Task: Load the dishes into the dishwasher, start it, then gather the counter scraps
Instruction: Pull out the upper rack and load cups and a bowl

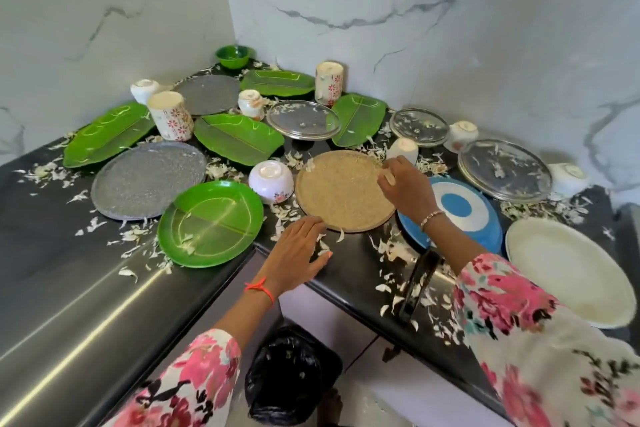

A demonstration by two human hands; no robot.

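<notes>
In the head view, the round tan speckled plate (344,189) lies flat on the black stone counter (346,274), between an upturned white bowl (271,181) and a blue-and-white plate (460,208). The left hand (298,248) rests straight-fingered by the plate's near rim. The right hand (405,182) curls at its far rim, and whether it grips cannot be told. The plate looks stiff, light and breakable, best lifted by opposite rims.

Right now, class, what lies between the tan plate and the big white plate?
The blue plate, crossed by the right forearm, in the head view.

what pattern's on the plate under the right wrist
Blue plate, white ring round a blue centre; head view.
</notes>
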